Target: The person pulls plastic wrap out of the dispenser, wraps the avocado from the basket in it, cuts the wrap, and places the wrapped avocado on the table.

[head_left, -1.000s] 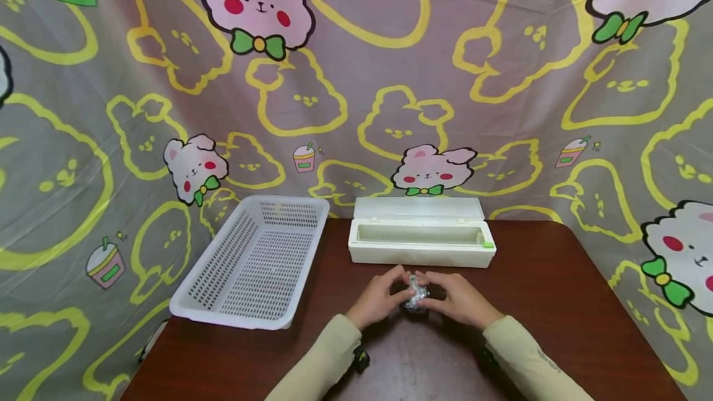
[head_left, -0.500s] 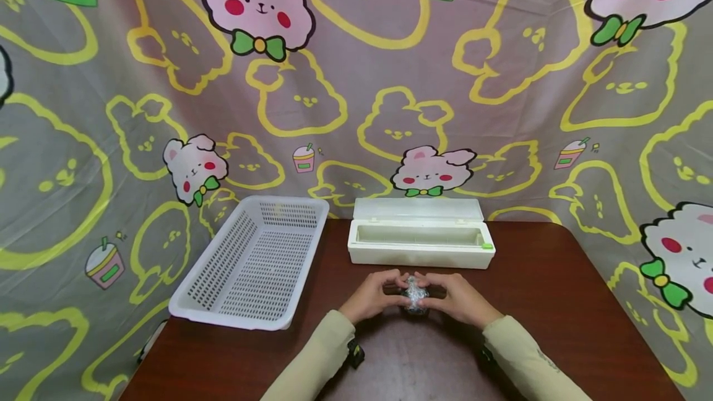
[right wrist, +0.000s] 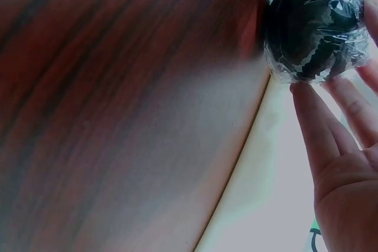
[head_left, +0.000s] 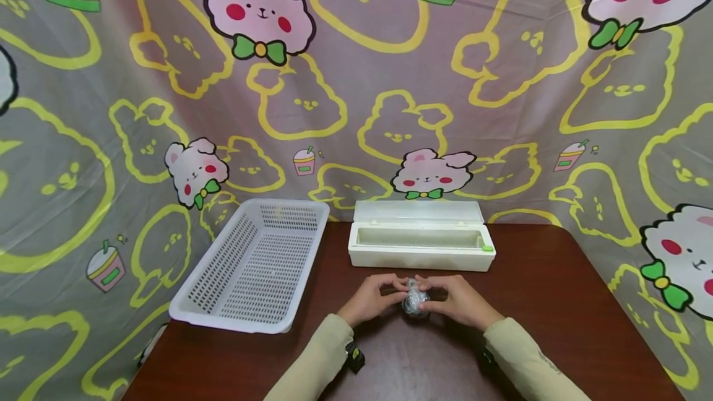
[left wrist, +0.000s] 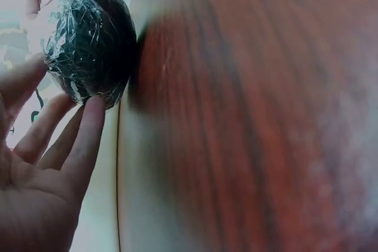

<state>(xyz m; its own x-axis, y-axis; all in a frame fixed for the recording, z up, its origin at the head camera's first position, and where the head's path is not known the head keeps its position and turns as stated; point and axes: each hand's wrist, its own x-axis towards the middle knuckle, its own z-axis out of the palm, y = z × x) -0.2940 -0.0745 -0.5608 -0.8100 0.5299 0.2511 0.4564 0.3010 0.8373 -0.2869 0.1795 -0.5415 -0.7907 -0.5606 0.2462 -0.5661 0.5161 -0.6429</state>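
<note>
A dark, round object wrapped in crinkled clear cling film point(head_left: 415, 304) sits on the table in front of the person; what lies under the film cannot be told. In the left wrist view the dark wrapped ball point(left wrist: 97, 42) touches the wood. My left hand point(head_left: 372, 299) holds its left side, with thumb and fingertips on the film. From the right, my right hand point(head_left: 461, 302) holds it the same way, its thumb low on the front. The right wrist view has several fingertips point(right wrist: 302, 95) against the underside of the film in that picture.
Behind the hands stands a long white box point(head_left: 421, 260) with its lid raised and a green tab at the right end. A white perforated plastic basket point(head_left: 184, 302) is at the left on the dark wooden table point(head_left: 557, 314). Patterned cloth point(head_left: 356, 67) hangs around it.
Both hands stay on the wrapped ball. The left hand has shifted slightly left, and its thumb has moved up and off the front, so more of the ball shows. Box and basket stay put.
</note>
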